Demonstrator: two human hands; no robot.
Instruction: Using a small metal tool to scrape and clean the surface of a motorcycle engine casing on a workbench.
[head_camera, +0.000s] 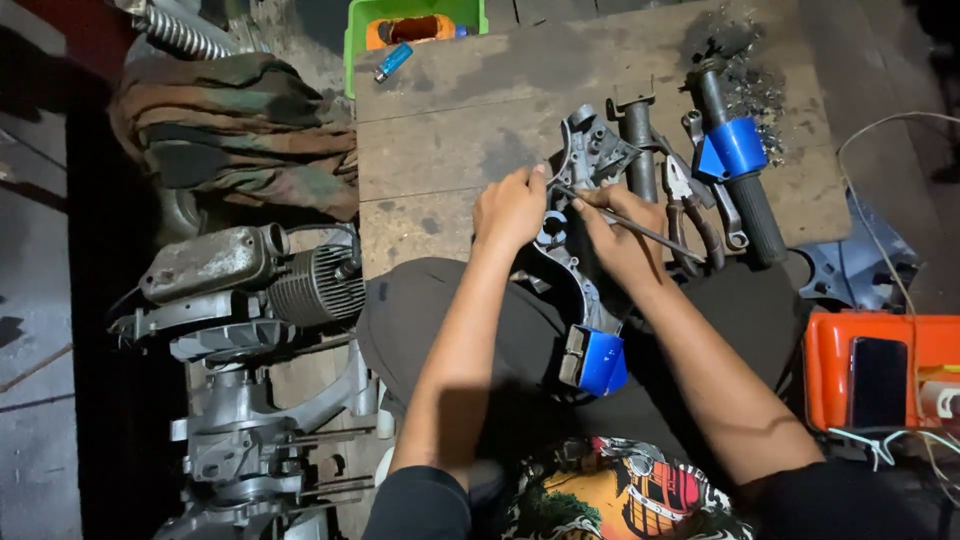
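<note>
Two hands work on a grey metal casting (585, 165) lying from lap to wooden board (450, 130). Left hand (510, 208) clamps its left edge; right hand (620, 235) grips a thin rod (640, 228). Pliers (690, 205) lie just right.

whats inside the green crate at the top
In the green crate an orange object shows, with a bit of blue beside it. The crate's far part is cut off by the picture's edge, so the rest is unseen.
</note>
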